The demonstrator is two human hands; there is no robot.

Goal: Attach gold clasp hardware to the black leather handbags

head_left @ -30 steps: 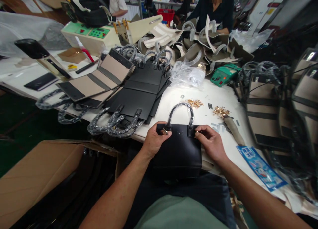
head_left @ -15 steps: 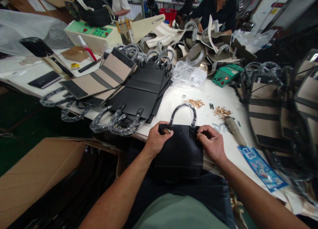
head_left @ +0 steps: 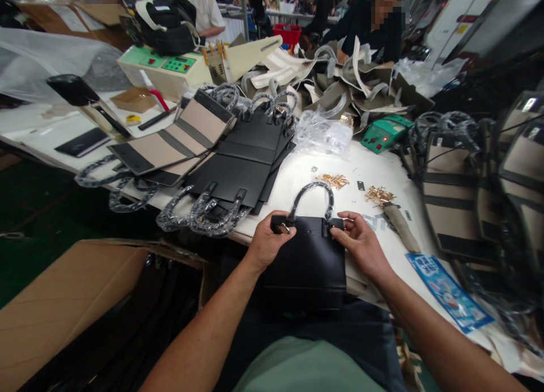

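6 o'clock: bag (head_left: 306,264) on table (head_left: 297,174) near edge, handle (head_left: 312,191) arching toward 12. Left hand (head_left: 266,245) fingers curled tight on its 10 o'clock corner, pinching a gold fitting (head_left: 281,229). Right hand (head_left: 361,246) fingers closed on the 2 o'clock corner. Brass bits (head_left: 378,195) at 1.

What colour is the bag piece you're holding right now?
The bag piece is plain black; the head view shows it best.
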